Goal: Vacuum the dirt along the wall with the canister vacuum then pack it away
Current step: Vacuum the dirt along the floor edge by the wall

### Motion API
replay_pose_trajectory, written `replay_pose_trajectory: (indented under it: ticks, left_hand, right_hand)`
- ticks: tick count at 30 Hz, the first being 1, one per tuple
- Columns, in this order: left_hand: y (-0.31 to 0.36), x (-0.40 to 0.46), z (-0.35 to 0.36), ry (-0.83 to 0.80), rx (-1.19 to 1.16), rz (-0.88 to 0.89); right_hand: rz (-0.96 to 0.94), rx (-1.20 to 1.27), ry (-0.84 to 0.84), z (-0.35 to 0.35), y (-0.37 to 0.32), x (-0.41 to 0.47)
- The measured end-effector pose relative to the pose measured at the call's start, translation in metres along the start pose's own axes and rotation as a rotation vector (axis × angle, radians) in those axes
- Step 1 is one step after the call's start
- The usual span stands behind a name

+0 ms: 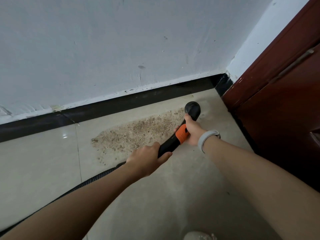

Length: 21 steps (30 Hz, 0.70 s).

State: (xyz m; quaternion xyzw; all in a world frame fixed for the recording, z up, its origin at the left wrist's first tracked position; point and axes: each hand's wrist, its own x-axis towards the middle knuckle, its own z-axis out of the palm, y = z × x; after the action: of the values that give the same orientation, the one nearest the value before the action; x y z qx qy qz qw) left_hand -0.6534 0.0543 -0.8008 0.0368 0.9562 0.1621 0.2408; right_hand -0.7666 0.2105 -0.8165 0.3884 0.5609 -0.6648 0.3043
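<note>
Both hands grip a black vacuum wand (168, 144): left hand (147, 159) behind, right hand (193, 131) at its orange collar (181, 134). The round nozzle (192, 109) meets dirt (136, 131) beside the black baseboard (121, 105), near a dark red door (284, 87).

Floor (173, 196): pale glossy tiles, dark grout line on the left. A brown granular dirt patch (138, 132) lies beside the black skirting (thickest mid-strip). Round black nozzle (192, 108) rests at the patch's right end; ribbed black hose (93, 179) trails leftward.
</note>
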Motion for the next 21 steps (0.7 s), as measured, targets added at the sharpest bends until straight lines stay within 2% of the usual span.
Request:
replay_pose_trajectory:
  ticks: [7, 16, 21]
  left_hand:
    - [-0.024, -0.025, -0.004, 0.005, -0.053, -0.111]
    - [-0.049, -0.056, -0.018, -0.104, -0.115, -0.152]
    - [-0.058, -0.071, -0.015, -0.135, -0.288, -0.193]
  right_hand:
    - [-0.015, -0.066, 0.003, 0.036, 0.018, -0.012]
    - [0.017, -0.112, -0.032, 0.068, 0.040, -0.026]
    - [0.021, -0.145, -0.039, 0.084, 0.049, -0.036]
